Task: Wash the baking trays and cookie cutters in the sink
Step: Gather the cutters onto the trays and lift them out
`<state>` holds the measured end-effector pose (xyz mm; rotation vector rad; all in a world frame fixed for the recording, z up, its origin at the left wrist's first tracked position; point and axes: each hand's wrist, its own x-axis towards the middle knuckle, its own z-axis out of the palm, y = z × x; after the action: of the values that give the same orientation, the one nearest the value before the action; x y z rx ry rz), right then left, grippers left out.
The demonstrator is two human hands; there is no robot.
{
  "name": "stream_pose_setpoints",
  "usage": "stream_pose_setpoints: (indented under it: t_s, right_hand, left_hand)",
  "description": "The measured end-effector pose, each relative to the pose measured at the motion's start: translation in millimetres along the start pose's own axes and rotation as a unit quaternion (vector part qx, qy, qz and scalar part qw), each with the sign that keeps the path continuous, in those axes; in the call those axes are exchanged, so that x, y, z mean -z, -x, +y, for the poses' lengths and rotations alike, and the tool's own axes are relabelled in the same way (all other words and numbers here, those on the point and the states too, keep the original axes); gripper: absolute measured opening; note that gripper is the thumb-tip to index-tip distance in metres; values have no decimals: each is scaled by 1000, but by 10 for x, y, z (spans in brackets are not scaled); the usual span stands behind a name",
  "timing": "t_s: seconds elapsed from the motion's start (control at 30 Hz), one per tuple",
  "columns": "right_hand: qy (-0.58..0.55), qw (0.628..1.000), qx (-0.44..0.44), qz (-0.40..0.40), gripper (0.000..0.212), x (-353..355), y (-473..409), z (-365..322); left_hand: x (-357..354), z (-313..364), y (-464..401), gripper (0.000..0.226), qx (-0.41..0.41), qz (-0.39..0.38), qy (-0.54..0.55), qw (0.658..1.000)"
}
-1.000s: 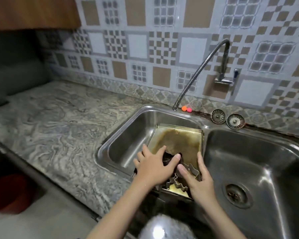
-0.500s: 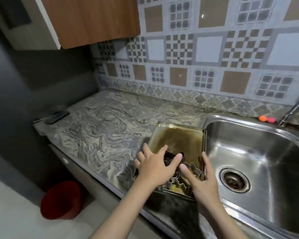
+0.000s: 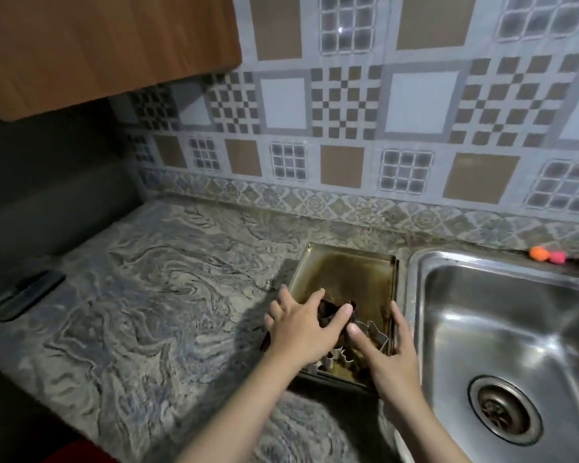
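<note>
A stained, brownish baking tray (image 3: 348, 275) lies on the marbled counter (image 3: 164, 295), just left of the steel sink (image 3: 418, 295). Several cookie cutters lie at its near end: silver ones (image 3: 373, 332) and a dark one (image 3: 328, 310). My left hand (image 3: 301, 329) grips the tray's left side, its fingers spread over the dark cutter. My right hand (image 3: 391, 359) holds the right rim, thumb inside against a silver cutter and fingers along the outside. Both hands hide part of the cutters.
The sink basin has a drain (image 3: 505, 409) at the lower right. Small orange and pink items (image 3: 545, 255) sit behind the sink by the tiled wall. A flat black object (image 3: 24, 294) lies at the counter's far left. A wooden cupboard (image 3: 97, 45) hangs overhead.
The tray with its cutters went left, from over the sink basin onto the counter beside it. Both hands kept their hold, and my view swung left with them.
</note>
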<state>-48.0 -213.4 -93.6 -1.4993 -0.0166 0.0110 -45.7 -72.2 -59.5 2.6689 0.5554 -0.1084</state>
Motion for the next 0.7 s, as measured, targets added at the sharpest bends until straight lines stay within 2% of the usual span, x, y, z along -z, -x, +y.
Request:
stream_pose_setpoints:
  t_s: [0.17, 0.37, 0.47, 0.6, 0.7]
  right_hand:
    - [-5, 998, -28, 59, 89, -109, -832, 141]
    - [56, 995, -44, 68, 87, 23, -1673, 338]
    - [113, 989, -44, 83, 83, 46, -1959, 347]
    - [249, 963, -20, 100, 85, 79, -2109, 369]
    - [255, 961, 14, 101, 65, 116, -2066, 211]
  left_hand:
    - [-66, 229, -934, 73, -41, -45, 13, 998]
    - [-220, 538, -1712, 73, -67, -72, 25, 995]
    - [-203, 646, -1963, 76, -65, -68, 66, 993]
    - [-209, 679, -2128, 80, -65, -70, 125, 988]
    - [-124, 674, -2188, 73, -70, -44, 240, 967]
